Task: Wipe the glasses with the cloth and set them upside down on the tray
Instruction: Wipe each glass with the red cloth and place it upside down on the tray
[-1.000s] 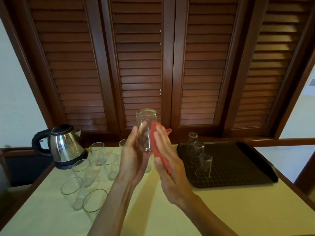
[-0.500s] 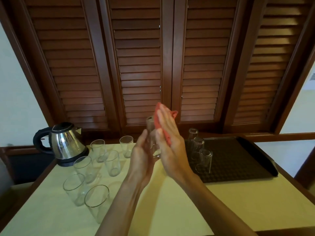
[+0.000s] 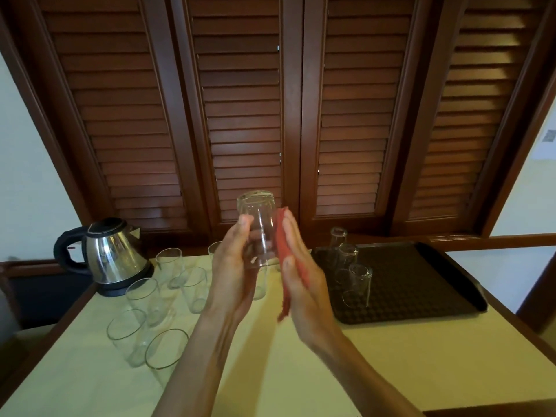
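I hold a clear glass [image 3: 258, 224] upside down in the air above the table, its base up. My left hand [image 3: 231, 266] grips it from the left, thumb on its side. My right hand [image 3: 304, 284] lies with straight fingers against the glass's right side, and a red cloth [image 3: 281, 236] sits between palm and glass, pinned under the thumb. The cloth's end hangs below the hand. Three glasses [image 3: 359, 281] stand upside down in a row on the left part of the dark tray [image 3: 421, 281]. Several upright glasses [image 3: 141, 299] stand on the table's left.
A steel kettle [image 3: 111, 254] with a black handle stands at the table's back left corner. The pale table [image 3: 301, 371] has wooden edges. Brown louvred shutters close off the back. Most of the tray's right part is bare.
My right hand with the cloth has slid down the glass, so the glass's base now shows above both hands. The left hand keeps its hold.
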Action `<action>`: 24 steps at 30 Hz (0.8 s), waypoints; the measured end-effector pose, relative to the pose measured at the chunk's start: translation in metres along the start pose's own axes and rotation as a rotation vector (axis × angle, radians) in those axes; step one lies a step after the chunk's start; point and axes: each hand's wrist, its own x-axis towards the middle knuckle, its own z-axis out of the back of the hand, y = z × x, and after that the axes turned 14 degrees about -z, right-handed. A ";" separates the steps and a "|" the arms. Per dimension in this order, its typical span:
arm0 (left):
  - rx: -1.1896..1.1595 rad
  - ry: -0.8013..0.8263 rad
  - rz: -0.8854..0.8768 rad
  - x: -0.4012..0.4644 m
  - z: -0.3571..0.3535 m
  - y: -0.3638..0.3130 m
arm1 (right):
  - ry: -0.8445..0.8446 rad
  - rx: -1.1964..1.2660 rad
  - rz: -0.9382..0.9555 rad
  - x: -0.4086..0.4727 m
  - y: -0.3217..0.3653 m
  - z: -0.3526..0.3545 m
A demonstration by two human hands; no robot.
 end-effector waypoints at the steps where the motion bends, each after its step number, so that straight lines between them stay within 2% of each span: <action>1: 0.025 0.009 0.008 -0.003 0.000 0.004 | -0.034 0.092 -0.080 0.007 0.004 0.003; 2: 0.045 0.020 0.035 -0.007 -0.001 0.008 | -0.073 0.119 -0.108 0.015 0.010 0.005; 4: 0.026 0.024 0.113 -0.009 -0.005 0.011 | -0.101 0.005 -0.041 0.023 0.021 0.003; 6: -0.042 -0.011 0.168 -0.004 -0.005 0.006 | -0.054 -0.167 0.101 0.016 0.016 -0.003; 8: -0.035 0.018 0.134 0.004 -0.002 0.000 | -0.005 -0.226 0.167 0.005 0.002 -0.001; 10: 0.038 0.092 0.084 0.002 -0.001 0.003 | -0.012 -0.084 0.063 0.010 -0.001 0.003; 11: 0.068 0.131 0.077 -0.001 -0.002 0.007 | -0.069 -0.016 0.007 0.017 0.003 0.004; 14: 0.158 0.175 0.055 -0.007 -0.008 0.010 | -0.202 -0.027 0.066 0.027 0.013 0.003; 18: 0.134 0.061 -0.011 0.005 0.000 -0.001 | -0.065 -0.142 0.082 -0.002 -0.003 -0.005; 22: 0.174 0.126 0.032 -0.008 -0.005 0.006 | -0.122 -0.044 -0.049 0.022 0.004 0.005; 24: 0.131 0.112 0.094 -0.010 -0.005 0.009 | -0.127 -0.121 -0.031 0.024 0.010 0.003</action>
